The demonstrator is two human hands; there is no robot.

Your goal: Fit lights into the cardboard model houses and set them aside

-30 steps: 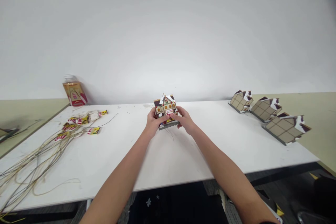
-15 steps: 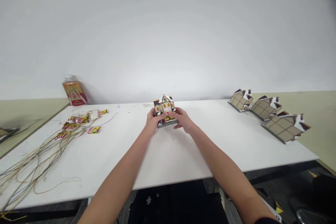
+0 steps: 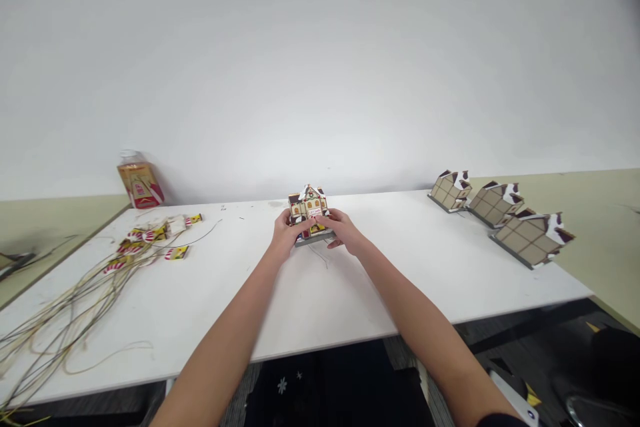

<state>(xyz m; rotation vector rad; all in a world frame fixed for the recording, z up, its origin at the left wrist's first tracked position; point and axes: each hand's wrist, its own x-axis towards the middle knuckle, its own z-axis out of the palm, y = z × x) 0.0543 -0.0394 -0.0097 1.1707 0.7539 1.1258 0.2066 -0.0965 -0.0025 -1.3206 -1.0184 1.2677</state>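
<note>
A miniature house [image 3: 309,202] with a snowy roof, small windows and a sign faces me above the middle of the white table. My left hand [image 3: 284,235] grips its left side, the thumb across the front. On the right side, my right hand [image 3: 344,232] holds it too, with its thumb reaching to the front and fingers curled under. The house stands upright on a grey base. Thin wires [image 3: 320,255] hang below it. Whether the base touches the table I cannot tell.
At the right stand three similar houses [image 3: 537,238], their plain backs and sides showing. On the left lie several small red, white and yellow painted pieces [image 3: 176,253] with long wires [image 3: 93,293]. A bottle of amber liquid [image 3: 141,183] stands by the wall at the back left.
The camera view has shifted slightly, so everything sits a little differently in the picture. Both hands keep hold of the house, which now appears turned very slightly.
</note>
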